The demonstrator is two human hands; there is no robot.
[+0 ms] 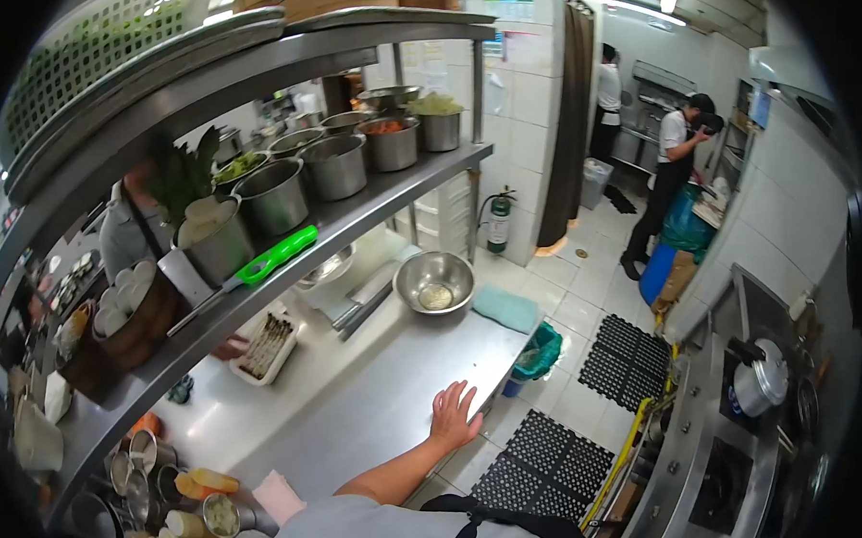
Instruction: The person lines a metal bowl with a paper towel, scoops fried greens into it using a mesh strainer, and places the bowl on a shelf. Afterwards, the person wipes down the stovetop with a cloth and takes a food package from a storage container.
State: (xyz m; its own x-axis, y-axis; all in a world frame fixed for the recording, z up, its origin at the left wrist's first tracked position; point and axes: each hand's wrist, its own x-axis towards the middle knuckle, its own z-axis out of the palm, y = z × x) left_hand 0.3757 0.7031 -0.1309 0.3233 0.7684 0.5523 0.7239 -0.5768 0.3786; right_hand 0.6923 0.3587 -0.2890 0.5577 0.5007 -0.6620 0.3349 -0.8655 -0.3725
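Note:
My left hand [452, 417] is stretched over the front edge of the steel worktable [361, 421], fingers spread and nothing in it. Whether the palm touches the metal, I cannot tell. Beyond it stands a steel mixing bowl [434, 280] with a little pale food at the bottom. A folded teal cloth [506, 308] lies by the table's end, to the right of the bowl. Close to my grey sleeve is a pink cloth [279, 497]. My right hand is out of view.
Overhead, a steel shelf [390, 208] holds several pots and a green-handled tool [276, 255]. A co-worker's hand [231, 348] is beside a white tray [264, 348]. A pressure cooker [761, 375] sits on the stove at right. Black mats [541, 466] cover the floor.

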